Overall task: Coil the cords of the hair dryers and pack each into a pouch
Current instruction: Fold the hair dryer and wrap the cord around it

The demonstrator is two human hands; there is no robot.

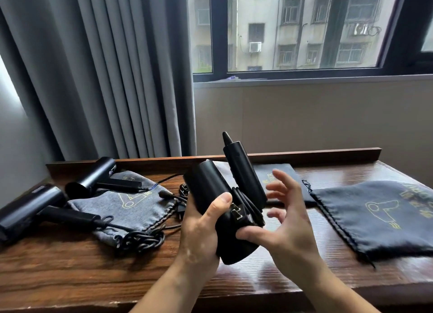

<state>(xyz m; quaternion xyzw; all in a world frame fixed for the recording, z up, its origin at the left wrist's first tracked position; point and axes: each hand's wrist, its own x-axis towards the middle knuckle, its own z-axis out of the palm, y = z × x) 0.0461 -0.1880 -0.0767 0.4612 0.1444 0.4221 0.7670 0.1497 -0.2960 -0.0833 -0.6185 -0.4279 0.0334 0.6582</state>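
Wooden desk [70,265] below a window [293,26] and grey curtain [105,66]: at centre frame a person holds a black hair dryer [206,183] just above the desktop. Its handle is folded and points toward the top of the frame. Its cord [246,202] is wound in loops between barrel and handle, and the plug [236,213] lies on the loops.

The left hand [201,223] grasps the barrel, thumb set beside the plug. The right hand [288,221] is released, fingers spread and slightly blurred, with only the thumb touching the dryer's lower end.

The coil looks finished, so the step in hand is probably securing it for bagging. Doing that well means keeping the left thumb close on the plug so the loops cannot spring loose while the right hand fetches a pouch.

2 black pouches lie nearest: the rear pouch [281,172] flat behind the dryer, and the right pouch [375,216] with its corded edge toward the centre.

At left of frame, an upper-left dryer [91,179] and a far-left dryer [30,207] lie against a grey pouch [126,202]. Their loose cords [143,239] are tangled at its lower edge, apparently not yet packed.
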